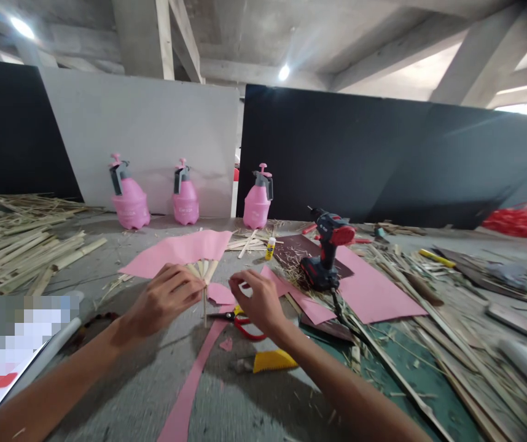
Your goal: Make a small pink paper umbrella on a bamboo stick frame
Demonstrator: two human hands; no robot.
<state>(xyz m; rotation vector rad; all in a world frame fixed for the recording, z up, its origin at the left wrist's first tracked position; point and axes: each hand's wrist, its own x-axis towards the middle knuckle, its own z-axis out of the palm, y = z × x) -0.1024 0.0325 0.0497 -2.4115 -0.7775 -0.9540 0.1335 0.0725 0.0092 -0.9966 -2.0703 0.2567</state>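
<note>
A pink paper fan with pale bamboo ribs spreads out at the centre left. My left hand is closed on the fan's ribs near the point where they meet. Below the fingers a thin stick points down. To the right, my right hand is raised apart from the fan, thumb and index finger pinched; whether something tiny is between them is hidden. Red-handled scissors lie under the right hand. Nearby are a pink paper strip and a yellow-handled tool.
Three pink spray bottles stand at the back. A cordless drill stands near pink sheets and a glue stick. Bamboo strips pile at the left; more lie right over a green mat.
</note>
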